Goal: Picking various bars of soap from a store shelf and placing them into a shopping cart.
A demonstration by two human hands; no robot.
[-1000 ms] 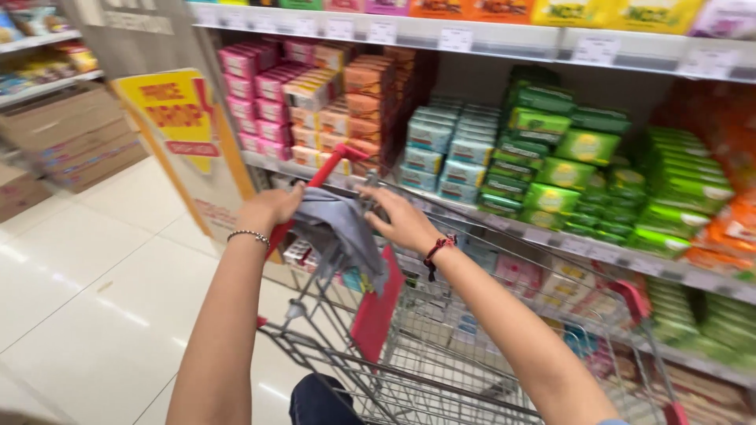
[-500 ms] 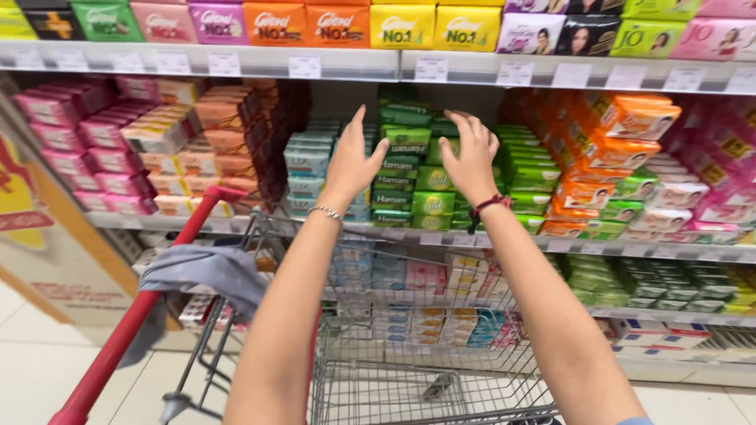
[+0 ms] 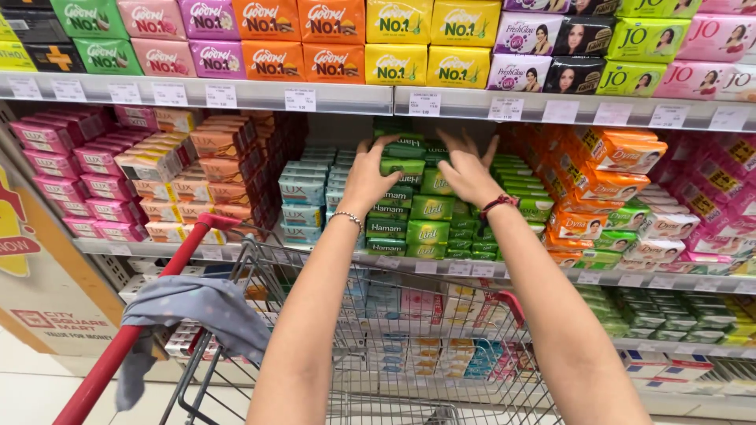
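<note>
My left hand (image 3: 368, 179) is up at the shelf, fingers spread and resting on the stack of green soap boxes (image 3: 409, 206); my right hand (image 3: 466, 171) is just beside it, fingers wide apart too, touching the top of the same stack; neither hand grips a box; the green boxes sit on the middle shelf (image 3: 236, 253), between the pale blue boxes (image 3: 303, 193) and the orange boxes (image 3: 606, 185); below my arms is the wire cart (image 3: 425, 346) with a red handle (image 3: 130, 334); a grey cloth (image 3: 197, 311) hangs over that handle.
</note>
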